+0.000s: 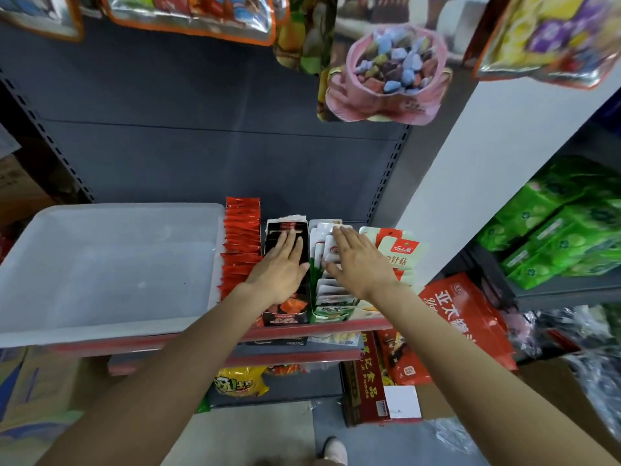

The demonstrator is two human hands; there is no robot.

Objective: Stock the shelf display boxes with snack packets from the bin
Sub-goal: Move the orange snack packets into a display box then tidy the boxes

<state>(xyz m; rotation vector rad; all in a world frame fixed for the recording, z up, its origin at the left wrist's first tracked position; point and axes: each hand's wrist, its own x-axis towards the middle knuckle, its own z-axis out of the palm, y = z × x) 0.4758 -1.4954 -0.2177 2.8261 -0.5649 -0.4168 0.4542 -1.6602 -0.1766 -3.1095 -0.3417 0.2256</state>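
On the shelf stand narrow display boxes side by side. My left hand (281, 264) lies flat, fingers straight, on the packets in the black display box (285, 316). My right hand (358, 260) lies flat on the white packets in the green-and-white display box (331, 312). A row of red packets (240, 243) stands left of the black box. White-and-red packets (401, 252) stand at the right end. The translucent plastic bin (111, 264) sits on the shelf to the left and shows no packets inside.
The red-edged shelf lip (302, 332) runs along the front. Large snack bags (383, 72) hang overhead. A red bag (467, 317) juts out at lower right, green packs (564, 227) fill the right shelving, and cardboard boxes (37, 385) stand at lower left.
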